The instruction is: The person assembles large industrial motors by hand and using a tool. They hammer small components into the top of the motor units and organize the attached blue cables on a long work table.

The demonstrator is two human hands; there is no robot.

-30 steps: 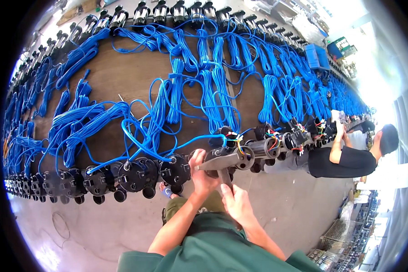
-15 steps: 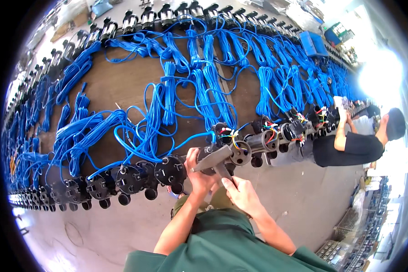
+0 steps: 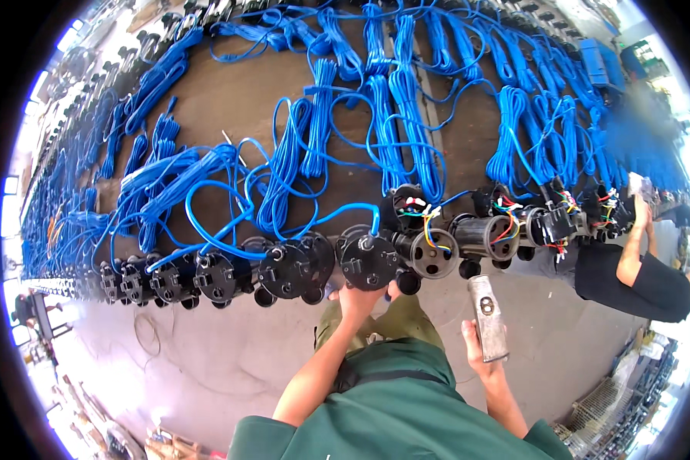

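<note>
Desk (image 3: 226, 92): long, brown top, pale seam (image 3: 435, 138) running across it. Blue cable bundles (image 3: 287, 172) lying all over, dense at right, brown surface showing upper left. Loose blue loops between bundles. Black canisters (image 3: 295, 268) in a row along near edge, some open with coloured wires (image 3: 506, 205) sticking out. More canisters, far edge.

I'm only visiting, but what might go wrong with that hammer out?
The left hand is at the lower edge of the black round cap, so a stray blow from the hammer in the right hand could hurt it. The exposed coloured wires beside the cap might get nicked, and the blue cable entering it could be struck.
</note>
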